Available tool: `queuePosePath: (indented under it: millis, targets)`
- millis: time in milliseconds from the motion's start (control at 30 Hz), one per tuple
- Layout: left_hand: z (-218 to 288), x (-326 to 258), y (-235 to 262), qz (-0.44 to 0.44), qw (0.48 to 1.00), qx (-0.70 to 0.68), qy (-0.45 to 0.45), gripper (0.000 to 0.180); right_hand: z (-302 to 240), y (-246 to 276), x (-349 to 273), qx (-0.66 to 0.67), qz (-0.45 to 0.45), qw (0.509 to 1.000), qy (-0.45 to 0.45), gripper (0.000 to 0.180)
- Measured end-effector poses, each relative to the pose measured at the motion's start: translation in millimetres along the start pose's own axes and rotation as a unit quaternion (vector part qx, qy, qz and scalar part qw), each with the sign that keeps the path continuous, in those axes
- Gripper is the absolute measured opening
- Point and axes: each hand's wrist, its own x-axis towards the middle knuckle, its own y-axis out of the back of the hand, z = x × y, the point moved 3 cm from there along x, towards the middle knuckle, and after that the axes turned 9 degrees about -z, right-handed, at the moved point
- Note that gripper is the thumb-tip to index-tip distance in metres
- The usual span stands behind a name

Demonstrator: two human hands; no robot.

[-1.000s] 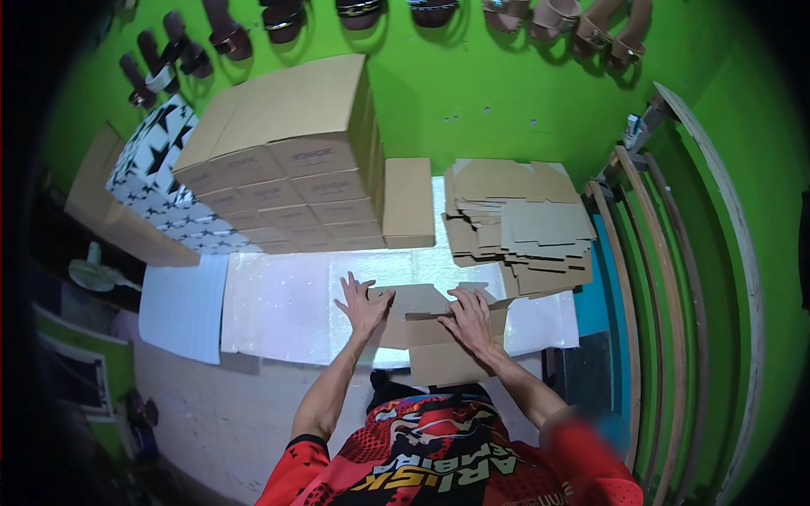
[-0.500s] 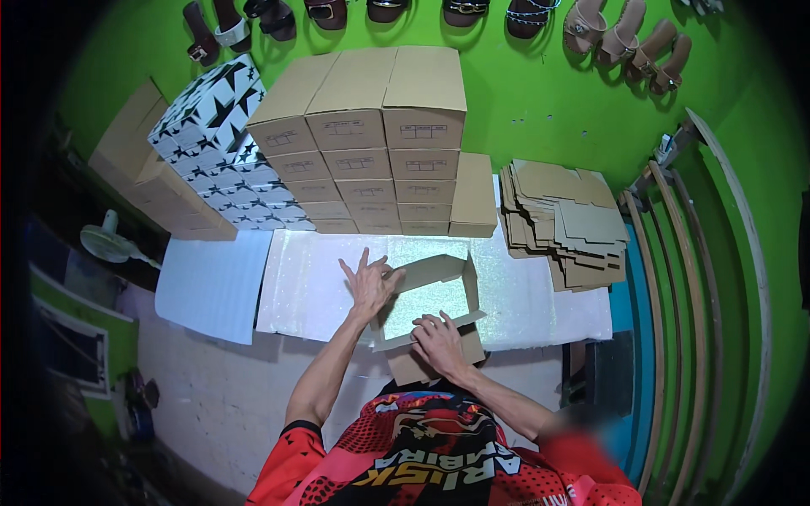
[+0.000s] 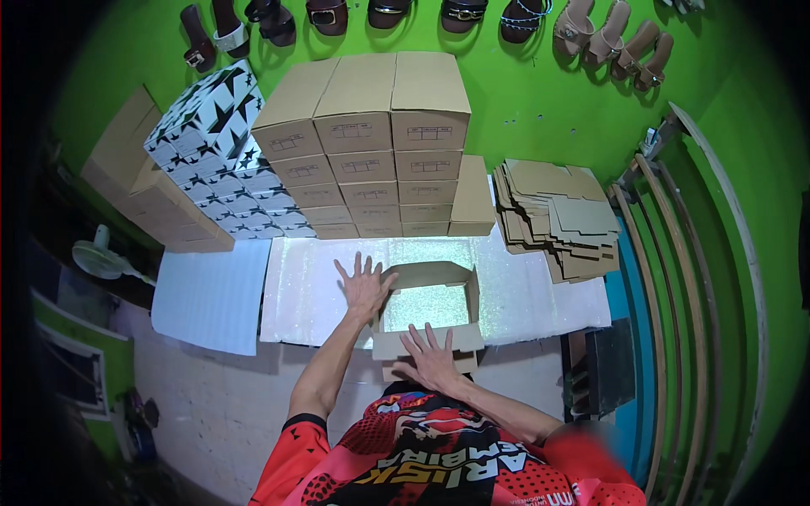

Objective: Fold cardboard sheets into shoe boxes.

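Observation:
A partly folded brown cardboard box (image 3: 430, 275) stands at the near edge of the white-covered table (image 3: 321, 291), its walls raised around an open middle where a shiny pale surface shows. My left hand (image 3: 365, 289) is spread at the box's left wall, thumb side touching its upper left corner. At the near side, my right hand (image 3: 431, 361) lies with fingers spread over the near wall and flap of the box. Neither hand grips anything. The parts of the near flap under my right palm are hidden.
Stacked closed brown boxes (image 3: 359, 132) and star-patterned boxes (image 3: 224, 118) stand along the back. Flattened cardboard sheets (image 3: 574, 215) are piled at the right end. Wooden rails (image 3: 666, 320) run down the right side. A small fan (image 3: 103, 253) stands far left; sandals (image 3: 464, 17) hang on the green wall.
My right hand has spread its fingers and moved slightly down on the near wall. That near flap now leans outward toward me, and the box sits squarer. My left fingers have straightened.

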Motion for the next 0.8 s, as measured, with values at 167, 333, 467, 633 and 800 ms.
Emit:
queuePosePath:
  millis: [167,333,467,633,800]
  targets:
    - [-11,-11,-6,0.016,0.998,0.055,-0.002,0.063,20,-14,0,0.012,-0.014,1.000,0.004,0.066]
    - [29,-11,8,-0.107,0.953,-0.256,-0.121,0.069,29,-2,6,0.062,0.076,0.995,0.003,0.064]
    - [45,6,-10,-0.103,0.903,-0.416,-0.031,0.074,42,2,4,-0.013,0.057,0.998,0.007,0.071]
    - [47,27,-25,0.105,0.924,-0.359,0.082,0.079,49,3,21,-0.050,0.091,0.993,0.052,0.063]
    - [46,33,-35,0.085,0.965,-0.248,-0.011,0.054,54,0,35,-0.070,0.087,0.993,0.044,0.052]
